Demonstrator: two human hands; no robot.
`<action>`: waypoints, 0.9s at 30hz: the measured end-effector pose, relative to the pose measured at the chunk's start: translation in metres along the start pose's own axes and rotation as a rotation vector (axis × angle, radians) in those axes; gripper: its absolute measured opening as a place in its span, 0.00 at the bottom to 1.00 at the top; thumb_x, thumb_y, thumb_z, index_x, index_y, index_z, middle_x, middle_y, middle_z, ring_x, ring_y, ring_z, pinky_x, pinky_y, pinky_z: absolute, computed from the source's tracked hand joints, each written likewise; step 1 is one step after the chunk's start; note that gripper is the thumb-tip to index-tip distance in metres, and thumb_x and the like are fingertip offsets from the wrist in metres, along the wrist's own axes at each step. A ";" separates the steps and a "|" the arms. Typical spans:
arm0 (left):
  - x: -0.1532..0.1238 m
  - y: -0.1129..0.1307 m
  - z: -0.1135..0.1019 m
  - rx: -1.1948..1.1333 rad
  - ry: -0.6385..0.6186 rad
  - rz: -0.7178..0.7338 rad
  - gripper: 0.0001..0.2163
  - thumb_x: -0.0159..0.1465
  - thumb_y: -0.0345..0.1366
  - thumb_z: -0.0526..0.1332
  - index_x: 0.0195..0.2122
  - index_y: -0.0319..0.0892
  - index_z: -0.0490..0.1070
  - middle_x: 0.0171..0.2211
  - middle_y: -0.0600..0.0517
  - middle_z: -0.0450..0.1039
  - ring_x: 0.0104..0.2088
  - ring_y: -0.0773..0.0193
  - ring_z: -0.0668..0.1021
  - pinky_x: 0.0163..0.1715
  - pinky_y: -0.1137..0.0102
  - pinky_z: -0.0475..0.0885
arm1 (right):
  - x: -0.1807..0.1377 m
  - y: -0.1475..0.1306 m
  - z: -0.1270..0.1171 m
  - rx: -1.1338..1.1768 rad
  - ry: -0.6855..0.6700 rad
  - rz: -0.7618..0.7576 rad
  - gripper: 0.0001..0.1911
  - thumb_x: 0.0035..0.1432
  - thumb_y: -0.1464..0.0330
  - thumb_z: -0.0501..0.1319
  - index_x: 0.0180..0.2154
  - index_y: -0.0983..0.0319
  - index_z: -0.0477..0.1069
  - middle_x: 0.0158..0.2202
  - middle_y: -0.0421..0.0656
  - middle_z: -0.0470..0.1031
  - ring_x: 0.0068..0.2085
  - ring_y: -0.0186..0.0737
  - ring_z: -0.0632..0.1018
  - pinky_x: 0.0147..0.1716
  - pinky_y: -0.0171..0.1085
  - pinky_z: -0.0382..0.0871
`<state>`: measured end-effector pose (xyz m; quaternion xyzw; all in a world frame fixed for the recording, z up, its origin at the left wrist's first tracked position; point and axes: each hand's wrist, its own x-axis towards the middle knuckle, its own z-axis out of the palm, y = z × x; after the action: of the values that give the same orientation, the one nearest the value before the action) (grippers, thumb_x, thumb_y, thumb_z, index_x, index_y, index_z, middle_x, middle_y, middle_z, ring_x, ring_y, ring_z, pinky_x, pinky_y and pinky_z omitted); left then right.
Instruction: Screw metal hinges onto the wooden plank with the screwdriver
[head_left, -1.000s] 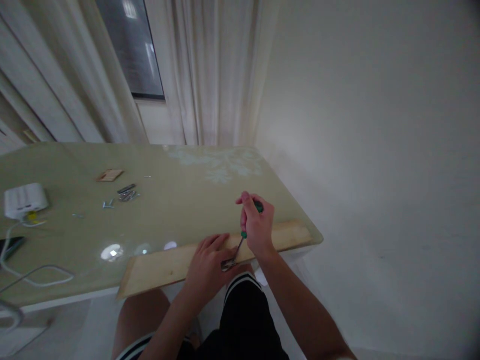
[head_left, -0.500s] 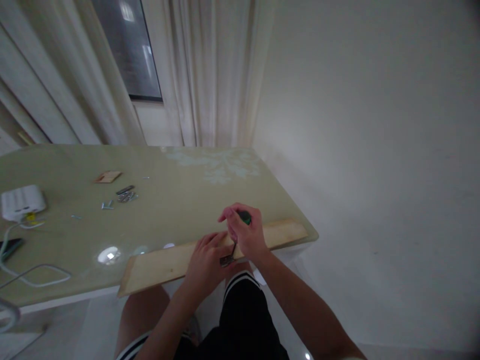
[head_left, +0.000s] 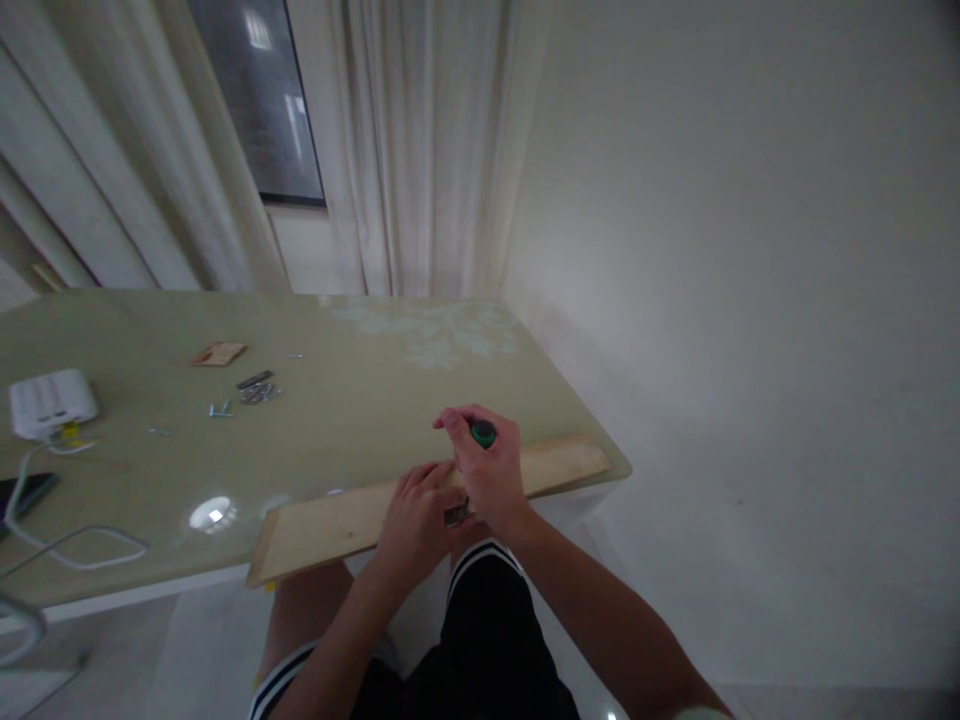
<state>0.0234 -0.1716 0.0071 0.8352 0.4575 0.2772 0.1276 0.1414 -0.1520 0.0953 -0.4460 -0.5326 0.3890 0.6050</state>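
A long pale wooden board (head_left: pixel 330 522) lies along the near edge of the greenish table (head_left: pixel 352 400). My right hand (head_left: pixel 487 470) is closed round a green-handled screwdriver (head_left: pixel 482 433), held upright with its tip down at a small metal fitting (head_left: pixel 455 515) on the board's near edge. My left hand (head_left: pixel 416 520) lies on the board just left of the fitting, fingers pressed down flat and slightly curled, steadying it.
Loose metal screws and brackets (head_left: pixel 251 392) and a small wooden piece (head_left: pixel 218 353) lie at mid-table. A white box (head_left: pixel 51 401), a white cable (head_left: pixel 67 545) and a dark phone (head_left: pixel 22 492) sit at the left. Curtains and a window stand behind; a white wall is right.
My right hand came down and stood the screwdriver more upright over the fitting. The board and my left hand shifted slightly to the right.
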 end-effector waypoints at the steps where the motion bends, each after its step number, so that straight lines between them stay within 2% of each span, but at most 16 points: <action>1: 0.000 -0.001 0.001 0.001 0.009 -0.003 0.04 0.59 0.37 0.74 0.36 0.48 0.84 0.50 0.45 0.81 0.55 0.42 0.78 0.55 0.49 0.73 | -0.005 -0.002 -0.001 0.008 -0.039 0.006 0.19 0.61 0.53 0.68 0.30 0.62 0.80 0.23 0.37 0.71 0.24 0.31 0.67 0.24 0.32 0.61; 3: -0.001 -0.002 0.003 0.011 0.020 -0.004 0.05 0.59 0.37 0.74 0.37 0.48 0.84 0.47 0.44 0.82 0.54 0.42 0.78 0.55 0.48 0.72 | -0.006 -0.008 -0.013 0.057 -0.294 0.049 0.17 0.60 0.54 0.69 0.31 0.63 0.80 0.25 0.38 0.73 0.27 0.31 0.69 0.28 0.31 0.64; 5: -0.001 -0.002 0.005 0.026 0.035 0.001 0.09 0.59 0.36 0.74 0.41 0.47 0.83 0.48 0.44 0.82 0.55 0.42 0.78 0.56 0.48 0.72 | 0.006 -0.015 -0.030 0.102 -0.638 0.093 0.15 0.58 0.57 0.71 0.39 0.63 0.82 0.31 0.39 0.76 0.30 0.31 0.73 0.32 0.31 0.67; 7: 0.000 -0.001 0.005 0.041 0.055 0.008 0.16 0.58 0.36 0.74 0.48 0.48 0.82 0.53 0.44 0.79 0.56 0.42 0.77 0.57 0.48 0.72 | 0.022 -0.021 -0.042 0.132 -0.935 0.140 0.24 0.54 0.60 0.74 0.51 0.61 0.80 0.39 0.40 0.79 0.36 0.34 0.78 0.37 0.33 0.71; 8: 0.000 -0.001 0.005 0.047 0.053 0.011 0.17 0.58 0.35 0.74 0.49 0.48 0.81 0.54 0.44 0.79 0.56 0.43 0.77 0.56 0.48 0.72 | 0.029 -0.021 -0.045 0.140 -1.021 0.163 0.26 0.55 0.60 0.74 0.54 0.61 0.78 0.40 0.42 0.80 0.38 0.36 0.80 0.38 0.34 0.73; 9: 0.000 0.000 0.004 0.052 0.041 0.013 0.16 0.58 0.35 0.74 0.49 0.49 0.81 0.54 0.44 0.79 0.56 0.43 0.77 0.56 0.48 0.72 | 0.034 -0.021 -0.044 0.144 -1.029 0.175 0.25 0.57 0.59 0.72 0.55 0.61 0.77 0.41 0.43 0.80 0.37 0.36 0.81 0.38 0.35 0.74; 10: 0.000 0.001 0.003 0.055 0.025 0.012 0.13 0.59 0.36 0.74 0.46 0.50 0.82 0.53 0.45 0.79 0.55 0.43 0.77 0.56 0.48 0.72 | 0.035 -0.019 -0.042 0.141 -0.954 0.173 0.23 0.61 0.58 0.69 0.54 0.62 0.77 0.40 0.44 0.81 0.34 0.36 0.82 0.36 0.35 0.75; 12: 0.000 0.001 0.001 0.056 -0.009 0.008 0.06 0.59 0.37 0.74 0.39 0.50 0.83 0.54 0.46 0.80 0.55 0.43 0.77 0.56 0.48 0.71 | 0.030 -0.013 -0.032 0.106 -0.641 0.123 0.20 0.67 0.55 0.63 0.51 0.62 0.78 0.36 0.43 0.81 0.27 0.33 0.80 0.28 0.33 0.73; 13: 0.000 0.001 0.001 0.052 -0.020 0.007 0.05 0.59 0.37 0.74 0.37 0.50 0.83 0.55 0.46 0.79 0.56 0.43 0.77 0.57 0.49 0.71 | 0.025 -0.010 -0.028 0.072 -0.480 0.085 0.19 0.68 0.55 0.61 0.49 0.62 0.78 0.35 0.43 0.81 0.25 0.33 0.79 0.26 0.33 0.72; 14: -0.001 0.001 0.001 0.045 -0.025 0.006 0.06 0.59 0.37 0.74 0.37 0.50 0.83 0.57 0.46 0.78 0.57 0.43 0.76 0.58 0.49 0.70 | 0.020 -0.007 -0.025 0.019 -0.373 0.042 0.19 0.68 0.54 0.61 0.47 0.62 0.78 0.34 0.43 0.81 0.25 0.33 0.79 0.26 0.33 0.72; 16: -0.001 0.000 0.001 0.035 -0.031 0.004 0.07 0.59 0.37 0.75 0.38 0.50 0.83 0.58 0.46 0.77 0.58 0.44 0.75 0.58 0.49 0.70 | 0.011 -0.002 -0.026 -0.152 -0.268 -0.093 0.17 0.68 0.55 0.61 0.43 0.61 0.77 0.34 0.43 0.81 0.31 0.35 0.80 0.31 0.34 0.73; 19: -0.001 -0.002 0.002 0.036 -0.038 -0.008 0.08 0.59 0.37 0.75 0.39 0.50 0.83 0.56 0.46 0.78 0.57 0.44 0.76 0.58 0.50 0.70 | 0.012 -0.003 -0.040 -0.567 -0.246 -0.431 0.18 0.68 0.52 0.62 0.39 0.60 0.75 0.33 0.42 0.80 0.35 0.36 0.79 0.37 0.35 0.71; 21: -0.001 -0.003 0.003 0.041 -0.034 -0.017 0.08 0.59 0.37 0.75 0.40 0.51 0.83 0.55 0.46 0.78 0.56 0.44 0.76 0.57 0.50 0.70 | 0.021 -0.012 -0.053 -0.884 -0.368 -0.670 0.22 0.69 0.48 0.59 0.40 0.60 0.73 0.32 0.42 0.78 0.33 0.37 0.77 0.34 0.35 0.66; 24: -0.001 -0.003 0.005 0.032 -0.017 -0.020 0.05 0.59 0.39 0.75 0.37 0.51 0.83 0.50 0.47 0.80 0.54 0.45 0.77 0.56 0.50 0.70 | 0.037 -0.042 -0.065 -1.225 -0.806 -0.966 0.25 0.70 0.44 0.55 0.43 0.58 0.73 0.36 0.43 0.78 0.32 0.37 0.74 0.26 0.36 0.55; 25: -0.001 -0.002 0.005 0.026 -0.011 -0.018 0.05 0.60 0.41 0.74 0.35 0.50 0.83 0.49 0.47 0.80 0.54 0.45 0.77 0.56 0.51 0.70 | 0.042 -0.055 -0.066 -1.285 -0.966 -1.052 0.21 0.72 0.48 0.55 0.46 0.57 0.73 0.40 0.43 0.77 0.33 0.38 0.74 0.26 0.37 0.54; 27: -0.001 -0.001 0.006 0.015 -0.003 -0.019 0.05 0.60 0.43 0.74 0.34 0.50 0.83 0.47 0.47 0.81 0.53 0.46 0.77 0.56 0.52 0.70 | 0.052 -0.079 -0.065 -1.368 -1.179 -1.203 0.10 0.76 0.62 0.55 0.49 0.59 0.72 0.43 0.44 0.77 0.38 0.40 0.75 0.27 0.38 0.55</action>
<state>0.0252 -0.1719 0.0015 0.8322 0.4674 0.2710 0.1248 0.2123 -0.1344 0.1835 -0.0974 -0.9750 -0.1974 -0.0314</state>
